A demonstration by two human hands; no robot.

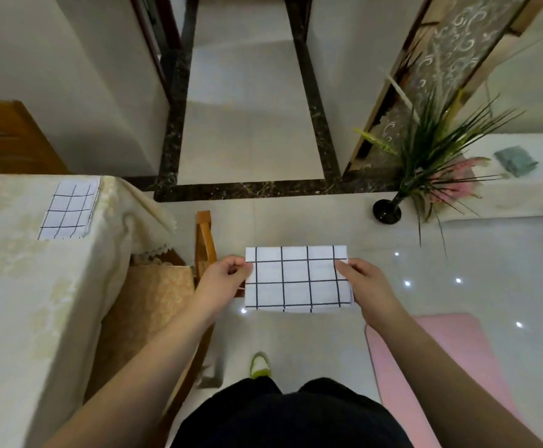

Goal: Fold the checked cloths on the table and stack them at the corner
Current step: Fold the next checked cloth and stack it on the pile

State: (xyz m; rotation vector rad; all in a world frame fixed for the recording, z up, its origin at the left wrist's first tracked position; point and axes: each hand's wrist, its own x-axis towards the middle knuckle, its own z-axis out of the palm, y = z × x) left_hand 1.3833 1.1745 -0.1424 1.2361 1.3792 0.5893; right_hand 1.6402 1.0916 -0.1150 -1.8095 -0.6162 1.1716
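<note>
While the table [21, 286] already carries one folded checked cloth [70, 211] at its far corner, a second cloth [297, 279] hangs in the air over the floor, well clear of the tabletop. It looks partly folded, so a last fold and stacking seem left. The left hand [226, 274] and right hand [359, 278] each pinch one side edge.

folded cloth [70, 211] on table [21, 286] corner, left of held cloth [297, 279].

Glossy pale tiled floor [250, 124] with dark marble border [247, 188]; wooden chair [204, 244], potted plant [431, 150], pink mat [441, 350]
</note>
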